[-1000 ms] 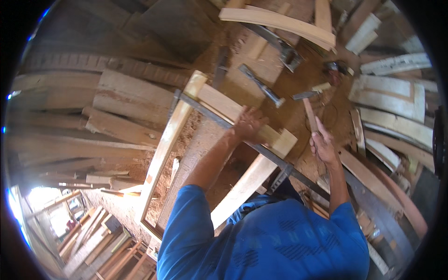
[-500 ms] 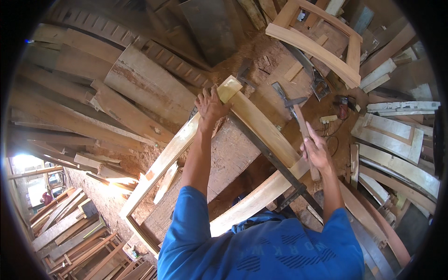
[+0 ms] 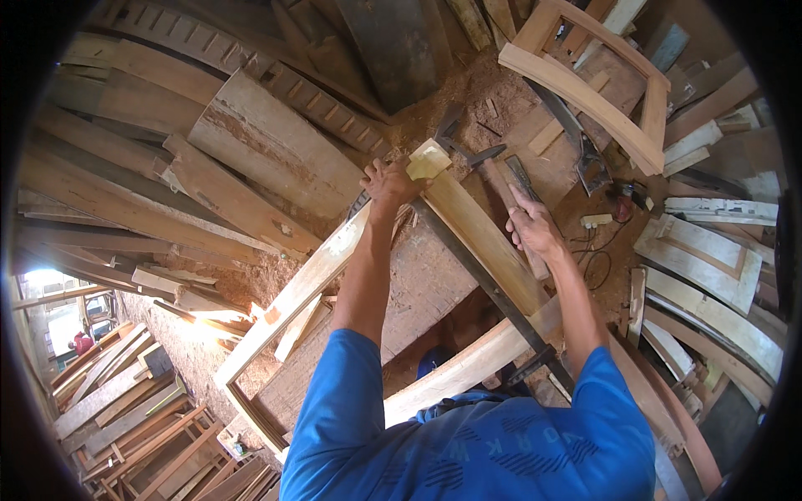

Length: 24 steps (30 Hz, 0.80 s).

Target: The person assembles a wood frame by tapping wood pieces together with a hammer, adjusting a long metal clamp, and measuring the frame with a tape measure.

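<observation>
At the far left, a big heap of wood strips (image 3: 134,392) lies on the floor, and long brown boards (image 3: 125,225) lie above it. Next comes the wooden frame (image 3: 292,294), made of pale wood, near the middle and in front of the person in the blue shirt (image 3: 468,455). A loose bit of pale wood (image 3: 299,330) lies inside it. The left hand (image 3: 387,184) is on the frame by its top corner, and its grip is closed around the wood. A long dark clamp (image 3: 476,269) runs across the frame, beside its top bar. Then there is a hammer (image 3: 501,185). Its head is up near that corner, just to the right, and I cannot tell if it touches anything. The right hand (image 3: 535,230) has its grip shut tight around the handle. Farther right are a saw (image 3: 572,129), a curved brown frame (image 3: 576,90) and some whitish boards (image 3: 710,294).
</observation>
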Available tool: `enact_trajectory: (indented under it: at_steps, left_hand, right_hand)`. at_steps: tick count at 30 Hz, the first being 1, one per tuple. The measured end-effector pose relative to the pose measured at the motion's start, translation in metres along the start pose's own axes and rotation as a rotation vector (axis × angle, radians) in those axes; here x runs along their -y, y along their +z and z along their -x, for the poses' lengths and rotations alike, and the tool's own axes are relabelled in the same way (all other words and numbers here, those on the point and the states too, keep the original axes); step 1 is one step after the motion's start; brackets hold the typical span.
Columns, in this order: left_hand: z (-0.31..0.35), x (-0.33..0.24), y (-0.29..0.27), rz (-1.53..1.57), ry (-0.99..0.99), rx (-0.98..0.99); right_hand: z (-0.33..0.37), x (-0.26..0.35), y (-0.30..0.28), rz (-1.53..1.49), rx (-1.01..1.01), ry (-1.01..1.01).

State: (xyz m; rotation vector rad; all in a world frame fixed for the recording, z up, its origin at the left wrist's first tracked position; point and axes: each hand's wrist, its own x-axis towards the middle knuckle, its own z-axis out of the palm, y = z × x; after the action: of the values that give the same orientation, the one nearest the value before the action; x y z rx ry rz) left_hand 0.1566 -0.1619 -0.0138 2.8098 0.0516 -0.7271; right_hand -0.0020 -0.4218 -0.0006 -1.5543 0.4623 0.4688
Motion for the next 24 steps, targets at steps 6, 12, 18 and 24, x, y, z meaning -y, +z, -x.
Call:
enact_trajectory:
  at_steps: [6,12,18,24]
  left_hand:
    - [0.000,-0.003,0.000,-0.034,-0.014,0.001]
    - [-0.004,-0.002,0.003,-0.041,-0.015,-0.002]
    - [-0.009,0.024,0.003,-0.196,0.130,-0.076]
    - [-0.027,0.125,0.005,0.220,0.028,0.224]
  right_hand:
    - [0.002,0.000,-0.005,0.057,0.127,0.030]
    - [0.000,-0.002,-0.006,-0.003,0.088,-0.028]
    - [0.004,-0.001,-0.033,-0.021,-0.054,-0.009]
    - [-0.005,-0.027,-0.106,0.362,-0.225,-0.027]
